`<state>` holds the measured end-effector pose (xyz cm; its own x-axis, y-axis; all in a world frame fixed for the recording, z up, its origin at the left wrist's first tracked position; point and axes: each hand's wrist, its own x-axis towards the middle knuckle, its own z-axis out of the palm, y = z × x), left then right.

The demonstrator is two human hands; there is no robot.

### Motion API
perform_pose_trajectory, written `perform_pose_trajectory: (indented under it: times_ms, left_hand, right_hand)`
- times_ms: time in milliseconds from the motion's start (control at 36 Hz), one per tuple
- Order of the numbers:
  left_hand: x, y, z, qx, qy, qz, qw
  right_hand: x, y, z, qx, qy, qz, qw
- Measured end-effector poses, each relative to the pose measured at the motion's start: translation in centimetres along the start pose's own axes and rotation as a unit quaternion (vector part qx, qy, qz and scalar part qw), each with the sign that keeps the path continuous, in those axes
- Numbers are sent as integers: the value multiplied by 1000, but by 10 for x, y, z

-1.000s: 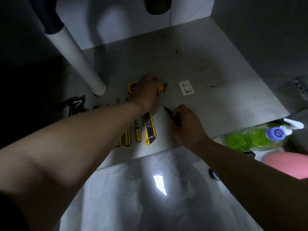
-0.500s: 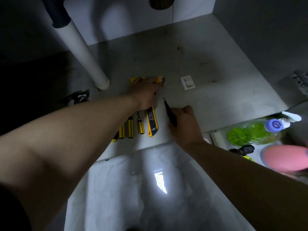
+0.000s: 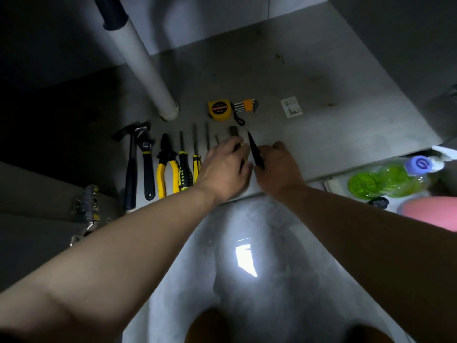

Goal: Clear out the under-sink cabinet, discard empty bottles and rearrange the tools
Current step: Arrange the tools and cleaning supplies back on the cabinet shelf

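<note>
Most tools lined on cabinet floor (image 3: 321, 107): hammer (image 3: 131, 167), pliers (image 3: 167, 169), screwdrivers (image 3: 185, 169) at 9 o'clock of left hand (image 3: 225, 167); tape measure (image 3: 218, 110) at 12. Right hand (image 3: 278, 165) pinches slim black tool (image 3: 254, 151) at row's end. Left hand covers yellow-edged tool (image 3: 233, 132), grip unclear. Green bottle (image 3: 385, 180) out at 3 o'clock, seemingly undiscarded.

A home's under-sink cabinet: a white drain pipe (image 3: 146, 70) meets the grey cabinet floor (image 3: 321, 95), a door hinge (image 3: 86, 201) shows left, and a green pump bottle (image 3: 390, 179) sits outside.
</note>
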<state>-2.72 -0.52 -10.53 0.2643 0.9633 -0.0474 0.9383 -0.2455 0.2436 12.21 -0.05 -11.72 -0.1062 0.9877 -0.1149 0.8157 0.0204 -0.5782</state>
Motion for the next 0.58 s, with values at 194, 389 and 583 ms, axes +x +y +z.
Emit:
perform_pose_trajectory:
  times_ms: [194,389,583]
  left_hand:
    - [-1,5,-3,-8,-9,-3,1000]
    - [-9,17,-3,-33,43,5,999]
    - [-22,86,9,-56,30,183,981]
  right_hand:
    - [1,-5,-1,-17,-42,-37,998]
    - [-1,24,-60,-36,-103,-99,989]
    - [-39,81,-114,-170,-250,-74,950]
